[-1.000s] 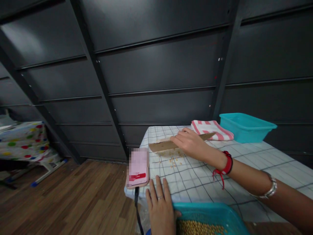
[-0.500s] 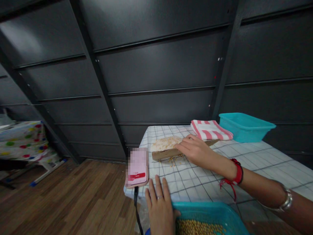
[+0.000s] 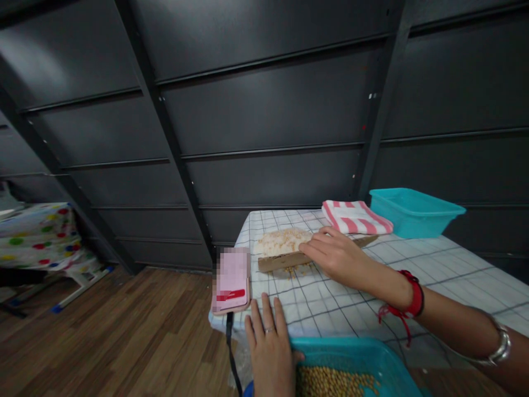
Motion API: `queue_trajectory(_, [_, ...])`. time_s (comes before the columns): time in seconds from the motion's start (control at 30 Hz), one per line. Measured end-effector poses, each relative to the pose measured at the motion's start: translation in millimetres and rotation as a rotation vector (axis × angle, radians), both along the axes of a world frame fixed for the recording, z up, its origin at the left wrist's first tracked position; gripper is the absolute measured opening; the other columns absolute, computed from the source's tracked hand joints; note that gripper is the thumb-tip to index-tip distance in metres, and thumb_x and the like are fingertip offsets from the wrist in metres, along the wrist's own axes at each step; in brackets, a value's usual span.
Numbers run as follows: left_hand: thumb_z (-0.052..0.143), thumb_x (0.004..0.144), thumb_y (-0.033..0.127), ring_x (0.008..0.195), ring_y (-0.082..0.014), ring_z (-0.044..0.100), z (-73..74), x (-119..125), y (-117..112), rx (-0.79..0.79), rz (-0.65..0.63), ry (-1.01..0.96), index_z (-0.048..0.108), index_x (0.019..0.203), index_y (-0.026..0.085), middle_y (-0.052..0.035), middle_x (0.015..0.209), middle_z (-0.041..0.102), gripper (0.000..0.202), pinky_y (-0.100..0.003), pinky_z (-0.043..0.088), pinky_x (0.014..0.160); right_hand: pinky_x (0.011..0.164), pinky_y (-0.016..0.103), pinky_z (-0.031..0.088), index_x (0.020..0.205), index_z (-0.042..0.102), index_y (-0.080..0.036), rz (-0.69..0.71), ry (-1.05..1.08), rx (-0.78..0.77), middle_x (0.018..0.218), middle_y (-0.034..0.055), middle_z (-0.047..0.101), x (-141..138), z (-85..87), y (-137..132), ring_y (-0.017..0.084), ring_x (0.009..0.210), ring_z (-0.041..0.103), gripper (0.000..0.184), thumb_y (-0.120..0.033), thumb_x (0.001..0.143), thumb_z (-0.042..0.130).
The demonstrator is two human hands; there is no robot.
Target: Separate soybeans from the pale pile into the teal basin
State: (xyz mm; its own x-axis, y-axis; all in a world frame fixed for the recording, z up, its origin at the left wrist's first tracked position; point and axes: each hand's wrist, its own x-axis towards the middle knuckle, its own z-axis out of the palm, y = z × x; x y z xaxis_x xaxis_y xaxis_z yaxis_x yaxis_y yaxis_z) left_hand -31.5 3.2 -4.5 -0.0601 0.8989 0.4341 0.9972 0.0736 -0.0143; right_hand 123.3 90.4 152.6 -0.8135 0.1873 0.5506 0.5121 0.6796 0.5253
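My right hand is closed on a strip of brown cardboard, held on edge along the near side of a white heap that looks like rice grains. A few yellow soybeans lie scattered on the cloth in front of the strip. My left hand rests flat with fingers spread, at the table's near edge and beside the left wall of a teal basin. Inside that basin is a layer of soybeans. The fingertips of my right hand partly hide the cardboard's middle.
Left of the heap lies a pink phone-like item, partly blurred out, with a black strap. A folded pink-and-white striped cloth and a second teal basin stand at the back. The checked tablecloth covers the table beneath a dark wall.
My right hand and the cardboard strip have shifted slightly right and toward me. More of the white heap shows behind the strip. My left hand stays in place.
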Motion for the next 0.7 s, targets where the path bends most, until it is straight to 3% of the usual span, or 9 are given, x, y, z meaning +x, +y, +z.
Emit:
queue_trajectory(0.23, [0.071,0.05,0.045,0.122,-0.0342,0.037,4.9,1,-1,0.037,-0.003,-0.055,0.049,0.12,0.021,-0.0132,0.132,0.046,0.077,-0.051,0.031,0.099,0.066,0.03,0.029,0.078,0.059,-0.016,-0.028,-0.015,0.017,0.065,0.0032,0.058,-1,-0.3,-1,0.016,0.064,0.046,0.029,-0.006,0.085,0.032])
queue_trajectory(0.7, [0.077,0.041,0.043,0.123,-0.0355,0.036,-0.7,0,0,0.057,0.0,0.021,0.048,0.121,0.021,-0.0138,0.134,0.044,0.087,-0.051,0.032,0.099,0.065,0.031,0.031,0.081,0.06,-0.013,-0.023,-0.029,-0.001,0.066,0.0035,0.06,4,7.4,-19,0.016,0.063,0.048,0.027,-0.004,0.084,0.034])
